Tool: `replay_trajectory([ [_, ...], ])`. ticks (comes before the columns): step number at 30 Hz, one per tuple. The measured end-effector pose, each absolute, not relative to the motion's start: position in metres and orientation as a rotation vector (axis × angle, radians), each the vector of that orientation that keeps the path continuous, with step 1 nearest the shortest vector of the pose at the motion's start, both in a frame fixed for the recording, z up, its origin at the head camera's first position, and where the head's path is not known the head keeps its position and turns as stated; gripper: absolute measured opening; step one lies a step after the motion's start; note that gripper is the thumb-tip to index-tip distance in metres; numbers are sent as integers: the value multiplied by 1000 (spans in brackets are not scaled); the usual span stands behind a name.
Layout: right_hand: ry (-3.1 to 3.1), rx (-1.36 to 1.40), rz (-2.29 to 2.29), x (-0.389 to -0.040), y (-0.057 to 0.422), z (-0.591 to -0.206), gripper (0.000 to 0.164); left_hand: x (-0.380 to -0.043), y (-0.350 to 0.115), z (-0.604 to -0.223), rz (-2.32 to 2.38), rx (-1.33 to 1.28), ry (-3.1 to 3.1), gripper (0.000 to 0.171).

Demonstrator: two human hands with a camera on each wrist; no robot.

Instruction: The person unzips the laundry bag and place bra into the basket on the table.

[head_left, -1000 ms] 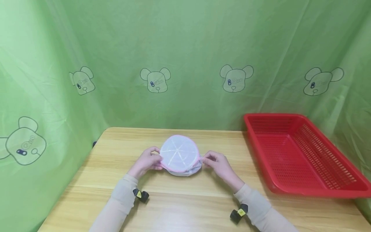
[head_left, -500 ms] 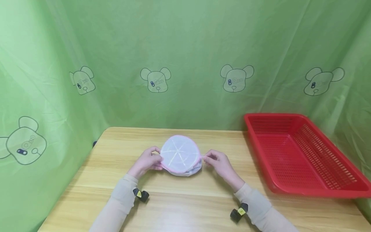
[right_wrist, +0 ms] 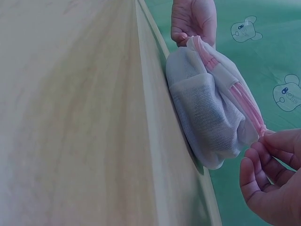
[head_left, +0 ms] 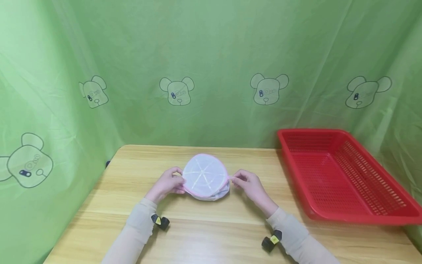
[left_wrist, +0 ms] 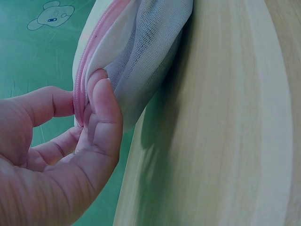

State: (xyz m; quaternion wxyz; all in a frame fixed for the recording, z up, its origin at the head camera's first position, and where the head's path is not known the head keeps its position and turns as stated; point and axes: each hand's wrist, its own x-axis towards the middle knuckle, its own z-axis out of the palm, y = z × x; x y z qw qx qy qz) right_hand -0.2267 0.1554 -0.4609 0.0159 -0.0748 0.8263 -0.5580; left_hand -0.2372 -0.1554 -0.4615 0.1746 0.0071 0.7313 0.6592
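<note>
A round white mesh laundry bag with a pink zipper round its top sits on the wooden table between my hands. Pale seams cross its lid like spokes. My left hand pinches the zipper edge on the left side, thumb on one face and fingers on the other, as the left wrist view shows. At the opposite end my right hand pinches the pink zipper end between thumb and forefinger. From the right wrist view the bag's mesh side bulges and folds. Whatever may be inside is hidden.
A large red plastic basket with slotted walls stands on the right of the wooden table. Green curtains printed with bear heads hang behind and at both sides. Each wrist carries a small black camera.
Over the last second my right hand has risen very slightly with the zipper end, and the lid has shifted a little rightward. My left hand keeps its place.
</note>
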Motion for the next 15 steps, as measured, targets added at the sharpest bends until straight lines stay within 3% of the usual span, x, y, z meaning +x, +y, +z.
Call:
replay_trajectory([
  [15, 2598, -233, -1730, -228, 155, -458, 14, -236, -156, -459, 1862, 22, 2057, 27],
])
